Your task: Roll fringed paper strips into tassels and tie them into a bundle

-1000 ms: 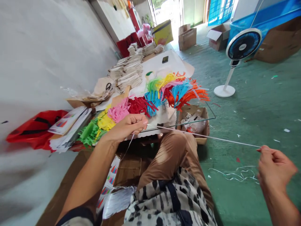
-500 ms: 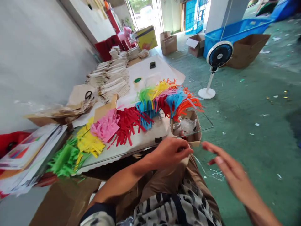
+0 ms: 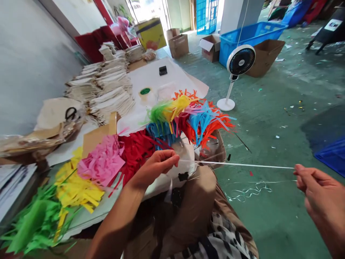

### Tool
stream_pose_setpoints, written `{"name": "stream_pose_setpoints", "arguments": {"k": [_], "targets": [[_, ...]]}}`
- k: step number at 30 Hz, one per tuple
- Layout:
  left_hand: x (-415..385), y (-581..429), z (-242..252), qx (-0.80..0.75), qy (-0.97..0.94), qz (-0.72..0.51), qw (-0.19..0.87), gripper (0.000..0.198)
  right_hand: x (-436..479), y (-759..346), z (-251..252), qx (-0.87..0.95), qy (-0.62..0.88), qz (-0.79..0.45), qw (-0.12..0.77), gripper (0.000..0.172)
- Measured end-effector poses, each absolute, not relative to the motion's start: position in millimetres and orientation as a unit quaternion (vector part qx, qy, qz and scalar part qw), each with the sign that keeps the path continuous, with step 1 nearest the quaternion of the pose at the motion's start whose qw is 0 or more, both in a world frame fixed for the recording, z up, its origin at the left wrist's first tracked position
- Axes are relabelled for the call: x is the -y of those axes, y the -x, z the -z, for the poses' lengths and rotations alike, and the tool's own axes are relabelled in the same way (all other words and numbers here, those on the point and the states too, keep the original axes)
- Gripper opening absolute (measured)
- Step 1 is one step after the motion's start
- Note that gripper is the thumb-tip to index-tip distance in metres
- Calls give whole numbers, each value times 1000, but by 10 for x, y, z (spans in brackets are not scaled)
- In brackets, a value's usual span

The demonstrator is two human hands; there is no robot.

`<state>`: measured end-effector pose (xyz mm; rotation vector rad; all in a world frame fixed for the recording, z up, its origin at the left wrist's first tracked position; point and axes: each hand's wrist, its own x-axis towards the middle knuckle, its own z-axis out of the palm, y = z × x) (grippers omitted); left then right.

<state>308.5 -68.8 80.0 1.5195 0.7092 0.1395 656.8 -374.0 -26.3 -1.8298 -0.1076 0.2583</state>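
Note:
A narrow white strip (image 3: 242,164) runs taut and nearly level between my two hands. My left hand (image 3: 161,163) pinches its left end near the table edge, close to the red tissue fringe (image 3: 137,145). Out over the floor at the right, my right hand (image 3: 320,189) pinches the other end. A garland of colored fringe (image 3: 202,118) in green, yellow, blue and orange lies at the table's front corner. Pink fringe (image 3: 101,160), yellow fringe (image 3: 78,187) and green fringe (image 3: 32,219) hang along the near edge. A thin wire (image 3: 244,144) sticks out beyond the orange fringe.
Stacks of whitish sheets (image 3: 110,90) line the wall side. A tape roll (image 3: 145,91) and a black object (image 3: 163,70) lie on the white table (image 3: 172,77). An open carton (image 3: 219,151) stands under the corner. A white fan (image 3: 241,61) and curled ribbon (image 3: 250,192) are right.
My hands have moved apart, left hand leftward and right hand rightward, and both have closed on the white strip now stretched between them. The view has shifted to the right.

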Motion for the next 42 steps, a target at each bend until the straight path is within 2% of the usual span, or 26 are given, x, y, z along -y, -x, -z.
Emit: {"name": "stream_pose_setpoints", "arguments": {"k": [3,6,8,9,10,11,13,15,17,18,21,25,27,31,33,36,38,42], "targets": [[594,-3120,-787,-309,-665,-80,676,44,3740,-6773,404,20,840,-36,541,43],[560,-3230,-791,-297,-671,-82,674,47,3703,-6970,513,64,936,-30,345,39],[580,-3325,-789,-278,-700,-75,653,46,3621,-6944,457,191,960,-30,203,43],[610,-3382,-786,-266,-719,-70,638,46,3551,-6849,372,272,947,-6,174,48],[655,-3445,-784,-253,-738,-63,622,44,3459,-6696,249,350,918,16,188,54],[712,-3515,-784,-242,-756,-56,605,42,3345,-6495,98,401,887,11,227,53],[848,-3658,-795,-223,-790,-40,570,38,3064,-6008,-227,455,816,-103,341,45],[970,-3776,-823,-205,-820,-39,533,31,2756,-5549,-478,496,719,-263,409,46],[1026,-3825,-853,-189,-838,-48,510,27,2491,-5261,-580,485,664,-388,417,48],[1020,-3817,-862,-186,-839,-52,508,27,2395,-5201,-578,463,656,-412,430,49],[891,-3698,-851,-212,-826,-59,520,34,2273,-5281,-469,408,682,-381,472,50],[741,-3578,-798,-256,-820,-83,506,35,2304,-5489,-411,456,700,-346,426,46],[767,-3619,-786,-252,-831,-85,488,34,2284,-5483,-455,474,669,-387,421,41],[854,-3804,-774,-218,-863,-73,450,36,2159,-5381,-509,417,568,-524,479,41],[819,-3884,-744,-223,-874,-82,423,36,2114,-5401,-467,407,577,-506,496,39],[692,-4001,-652,-225,-896,-115,365,29,2086,-5554,-333,435,626,-403,506,38],[631,-4105,-569,-222,-921,-124,294,24,2059,-5691,-220,412,659,-340,529,38],[675,-4356,-417,-280,-947,-71,139,30,1903,-5894,-15,342,707,-230,575,36]]}}
